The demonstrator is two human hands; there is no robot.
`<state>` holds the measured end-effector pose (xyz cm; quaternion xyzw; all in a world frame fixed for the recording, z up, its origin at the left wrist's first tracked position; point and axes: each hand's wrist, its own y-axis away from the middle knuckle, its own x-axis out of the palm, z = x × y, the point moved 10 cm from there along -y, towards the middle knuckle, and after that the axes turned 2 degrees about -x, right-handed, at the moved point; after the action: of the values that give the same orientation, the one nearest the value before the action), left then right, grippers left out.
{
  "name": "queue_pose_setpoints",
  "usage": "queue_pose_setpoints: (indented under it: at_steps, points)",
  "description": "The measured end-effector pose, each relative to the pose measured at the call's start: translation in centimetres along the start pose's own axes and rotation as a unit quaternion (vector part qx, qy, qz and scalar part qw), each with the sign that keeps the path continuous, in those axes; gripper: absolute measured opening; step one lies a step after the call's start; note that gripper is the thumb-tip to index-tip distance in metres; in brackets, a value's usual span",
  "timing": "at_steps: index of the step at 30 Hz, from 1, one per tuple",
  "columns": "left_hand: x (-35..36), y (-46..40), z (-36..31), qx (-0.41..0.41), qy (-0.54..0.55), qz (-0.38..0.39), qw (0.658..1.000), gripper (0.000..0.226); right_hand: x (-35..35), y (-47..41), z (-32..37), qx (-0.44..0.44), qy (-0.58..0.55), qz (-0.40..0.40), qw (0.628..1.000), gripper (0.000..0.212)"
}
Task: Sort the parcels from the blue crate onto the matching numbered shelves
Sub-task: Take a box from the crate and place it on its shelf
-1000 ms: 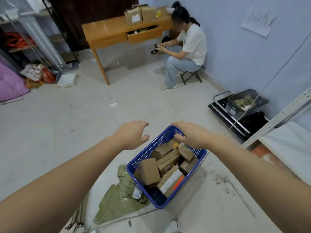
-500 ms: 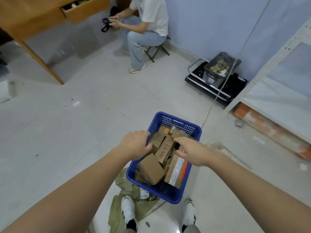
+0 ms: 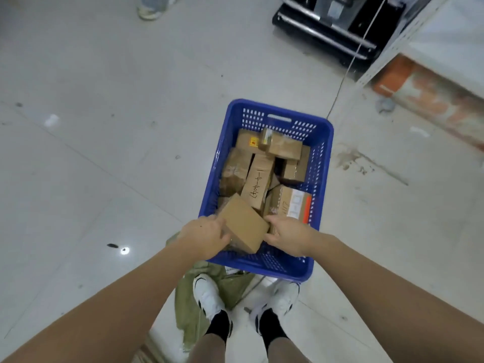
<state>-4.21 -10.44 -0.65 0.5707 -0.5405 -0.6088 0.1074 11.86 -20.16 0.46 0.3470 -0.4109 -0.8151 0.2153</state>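
Note:
A blue crate [image 3: 323, 142] stands on the floor in front of my feet, filled with several brown cardboard parcels. One long parcel [image 3: 258, 184] bears handwritten marks. Beside it lies a parcel with a white label and orange stripe [image 3: 293, 203]. At the crate's near end, a plain brown parcel [image 3: 245, 222] sits tilted between my hands. My left hand [image 3: 205, 238] grips its left side. My right hand [image 3: 286, 235] holds its right edge with curled fingers. A white metal shelf [image 3: 408, 32] stands at the upper right; no numbers show.
A green sack [image 3: 188, 302] lies crumpled under my white shoes [image 3: 207, 294]. A black cart [image 3: 327, 27] stands at the top beside the shelf, with a thin cord [image 3: 340, 90] running down to the floor. Another person's shoe [image 3: 149, 11] shows at the top left.
My view has tilted down and closer over the crate. Both hands have dropped from above the parcels onto the plain brown parcel at the near end and taken hold of it.

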Motion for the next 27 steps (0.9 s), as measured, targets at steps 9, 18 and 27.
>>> queue_pose_setpoints:
  at_steps: [9,18,27]
  points:
    - [14.5,-13.3,7.9,-0.172,0.410,0.033,0.895,0.093,8.0,-16.6,-7.0,0.039,-0.134,0.001,0.990,0.069]
    - [18.6,-18.0,9.1,-0.264,0.625,-0.041,0.734,0.100,12.6,-23.2,-9.2,0.086,-0.081,-0.049,0.992,0.158]
    - [14.0,-13.1,6.2,-0.201,0.693,-0.005,0.693,0.114,7.3,-17.2,-7.9,0.054,-0.160,-0.062,0.984,0.134]
